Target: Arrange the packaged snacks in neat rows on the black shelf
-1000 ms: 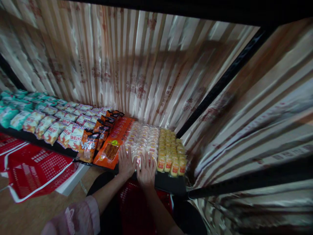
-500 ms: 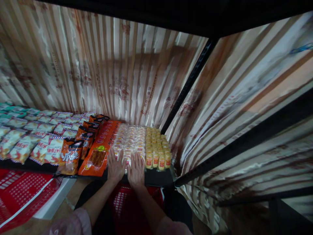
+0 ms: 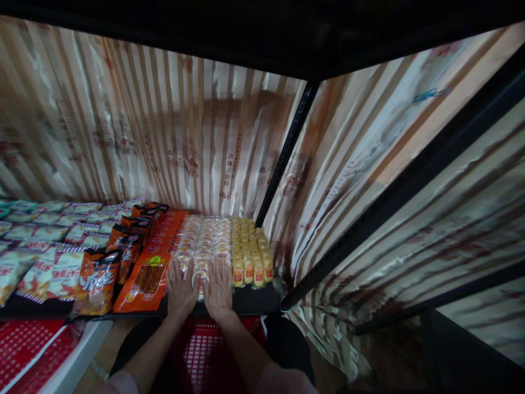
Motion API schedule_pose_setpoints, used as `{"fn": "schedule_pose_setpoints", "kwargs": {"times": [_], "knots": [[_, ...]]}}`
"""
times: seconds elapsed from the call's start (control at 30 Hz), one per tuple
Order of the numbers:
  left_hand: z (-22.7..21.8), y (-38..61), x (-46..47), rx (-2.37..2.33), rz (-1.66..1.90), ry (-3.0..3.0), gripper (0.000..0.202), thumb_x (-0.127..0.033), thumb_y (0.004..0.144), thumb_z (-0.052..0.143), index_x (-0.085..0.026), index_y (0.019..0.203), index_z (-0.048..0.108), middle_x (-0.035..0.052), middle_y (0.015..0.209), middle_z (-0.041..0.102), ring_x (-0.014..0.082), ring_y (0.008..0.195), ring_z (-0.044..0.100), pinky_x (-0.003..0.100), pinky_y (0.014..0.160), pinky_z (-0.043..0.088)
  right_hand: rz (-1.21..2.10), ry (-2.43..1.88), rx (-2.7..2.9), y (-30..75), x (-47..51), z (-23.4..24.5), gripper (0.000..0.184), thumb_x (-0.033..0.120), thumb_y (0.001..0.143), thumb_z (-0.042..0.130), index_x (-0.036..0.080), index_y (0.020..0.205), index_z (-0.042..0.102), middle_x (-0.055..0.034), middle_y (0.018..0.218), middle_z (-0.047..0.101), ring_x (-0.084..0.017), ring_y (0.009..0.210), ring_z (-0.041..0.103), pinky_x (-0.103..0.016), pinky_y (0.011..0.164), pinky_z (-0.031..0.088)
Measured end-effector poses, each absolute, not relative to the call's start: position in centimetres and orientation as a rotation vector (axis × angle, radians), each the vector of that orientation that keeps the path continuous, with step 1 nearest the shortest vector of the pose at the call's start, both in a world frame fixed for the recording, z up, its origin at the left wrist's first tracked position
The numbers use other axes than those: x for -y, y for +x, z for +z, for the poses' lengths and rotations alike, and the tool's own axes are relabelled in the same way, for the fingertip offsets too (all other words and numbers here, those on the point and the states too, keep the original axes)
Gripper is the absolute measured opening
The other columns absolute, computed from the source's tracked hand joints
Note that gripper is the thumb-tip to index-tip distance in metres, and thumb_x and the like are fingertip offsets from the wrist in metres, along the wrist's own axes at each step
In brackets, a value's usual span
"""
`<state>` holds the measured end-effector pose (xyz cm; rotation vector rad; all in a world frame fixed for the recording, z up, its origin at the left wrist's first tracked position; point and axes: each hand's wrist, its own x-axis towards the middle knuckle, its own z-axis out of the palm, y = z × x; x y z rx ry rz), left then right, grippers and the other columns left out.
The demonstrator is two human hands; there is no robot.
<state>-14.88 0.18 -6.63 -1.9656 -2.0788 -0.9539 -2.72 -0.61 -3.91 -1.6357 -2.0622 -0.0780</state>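
Observation:
My left hand (image 3: 180, 290) and my right hand (image 3: 217, 289) lie flat side by side, fingers stretched out, on the front end of a block of small pale wrapped snacks (image 3: 205, 241) on a black shelf (image 3: 258, 300). Neither hand grips anything. To the right of the pale block stand rows of small yellow packets (image 3: 249, 251). Left of my left hand lies a long orange packet (image 3: 151, 268).
Further left are orange bags (image 3: 98, 279) and rows of red-and-white striped bags (image 3: 45, 268). A striped curtain (image 3: 172, 137) hangs behind and to the right, with a black shelf post (image 3: 287, 150). A red basket (image 3: 209, 350) sits below my arms; a red printed sheet (image 3: 20, 350) lies lower left.
The view has swung right and tilted up, so the shelf goods and my hands now sit further left and lower. Both hands stay flat on the pale snack block.

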Motion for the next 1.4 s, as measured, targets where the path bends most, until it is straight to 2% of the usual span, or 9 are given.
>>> {"fn": "schedule_pose_setpoints", "kwargs": {"times": [0.13,0.27,0.37,0.47,0.63,0.83,1.07,1.23,1.4], "knots": [[-7.0,-15.1,-0.2,2.048,-1.007,-1.96,0.052,-0.037,0.091,0.035,-0.011,0.136,0.04,0.0169,0.153,0.007,0.0321,0.141,-0.001,0.056,0.109,0.016,-0.23,-1.653,1.886,-0.1,0.5,-3.1,0.051,0.034,0.095,0.029,0.017,0.143,0.028,-0.0102,0.152,0.018,-0.024,0.14,0.008,-0.048,0.11,0.018],[-6.7,-15.2,0.2,1.872,-1.095,-1.988,0.047,-0.032,0.093,0.031,-0.011,0.133,0.045,0.0134,0.154,0.003,0.0301,0.141,0.0,0.055,0.111,0.012,-0.316,-1.771,1.524,4.2,0.3,-3.7,0.057,0.04,0.094,0.025,0.008,0.142,0.027,-0.0169,0.15,0.021,-0.027,0.14,0.01,-0.051,0.108,0.022],[-5.2,-14.0,0.3,1.76,-1.152,-2.038,0.044,-0.027,0.093,0.03,-0.011,0.129,0.049,0.0115,0.154,0.007,0.0288,0.141,0.003,0.054,0.112,0.011,-0.277,-1.826,1.387,6.7,0.2,-4.9,0.063,0.045,0.094,0.02,0.005,0.142,0.026,-0.0202,0.149,0.022,-0.028,0.139,0.012,-0.05,0.106,0.024],[-3.0,-11.8,-0.3,1.697,-1.155,-2.198,0.043,-0.027,0.093,0.03,-0.018,0.131,0.048,0.0071,0.154,0.011,0.0267,0.141,0.002,0.052,0.112,0.015,-0.23,-1.85,1.369,8.0,0.1,-6.0,0.069,0.051,0.093,0.021,0.005,0.143,0.021,-0.0223,0.149,0.02,-0.03,0.139,0.01,-0.054,0.104,0.025],[-0.2,-7.4,-3.6,1.448,-1.024,-2.589,0.043,-0.029,0.094,0.028,-0.02,0.132,0.047,0.0078,0.153,0.017,0.0245,0.142,0.002,0.051,0.112,0.019,-0.209,-1.825,1.417,8.7,-0.4,-6.4,0.075,0.057,0.09,0.028,0.009,0.145,0.014,-0.0218,0.15,0.013,-0.033,0.139,0.007,-0.057,0.102,0.025],[2.4,-2.5,-7.8,1.194,-0.683,-2.964,0.046,-0.037,0.095,0.025,-0.024,0.136,0.041,0.0044,0.151,0.023,0.0221,0.141,0.006,0.048,0.114,0.015,-0.278,-1.745,1.445,9.4,-1.1,-6.6,0.075,0.053,0.091,0.03,0.009,0.146,0.005,-0.024,0.15,0.013,-0.035,0.138,0.011,-0.057,0.101,0.026],[1.7,1.4,-12.6,0.98,-0.506,-3.066,0.043,-0.04,0.095,0.029,-0.029,0.135,0.042,0.0005,0.149,0.03,0.019,0.14,0.014,0.045,0.114,0.009,-0.358,-1.774,1.545,9.1,-0.9,-6.7,0.089,0.063,0.082,0.042,0.009,0.146,0.009,-0.0248,0.151,0.003,-0.039,0.138,0.008,-0.057,0.098,0.031],[0.8,2.3,-14.3,0.938,-0.378,-3.136,0.046,-0.041,0.095,0.027,-0.025,0.138,0.037,0.0038,0.149,0.028,0.0209,0.14,0.014,0.046,0.113,0.012,-0.341,-1.807,1.59,9.0,-1.0,-6.5,0.099,0.069,0.076,0.046,0.008,0.145,0.011,-0.027,0.15,0.004,-0.042,0.137,0.008,-0.06,0.097,0.029],[0.4,2.2,-14.4,0.867,-0.347,-3.151,0.048,-0.044,0.093,0.033,-0.025,0.136,0.04,0.0052,0.147,0.031,0.0233,0.139,0.018,0.046,0.112,0.015,-0.303,-1.812,1.587,9.0,-1.2,-6.5,0.099,0.07,0.074,0.048,0.008,0.145,0.015,-0.0262,0.15,0.006,-0.042,0.137,0.008,-0.059,0.099,0.029]]}}
